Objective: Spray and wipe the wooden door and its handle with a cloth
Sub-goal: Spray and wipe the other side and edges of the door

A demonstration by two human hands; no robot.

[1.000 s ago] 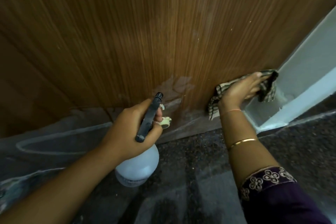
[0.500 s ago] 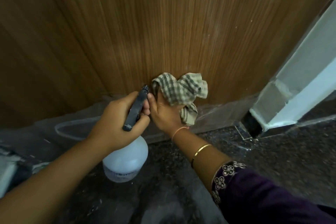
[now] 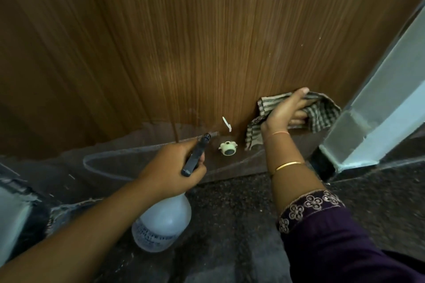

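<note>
Head view: right hand point(image 3: 282, 113), apparently spread, presses checked cloth point(image 3: 322, 114) on door point(image 3: 207, 41); left hand point(image 3: 171, 165) grips bottle point(image 3: 163, 223).

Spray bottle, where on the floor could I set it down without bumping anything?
Bare floor lies between the spray bottle and the sleeve, and right of the sleeve below the white frame. The foot of the door is crowded: stopper, cloth and right hand.
</note>
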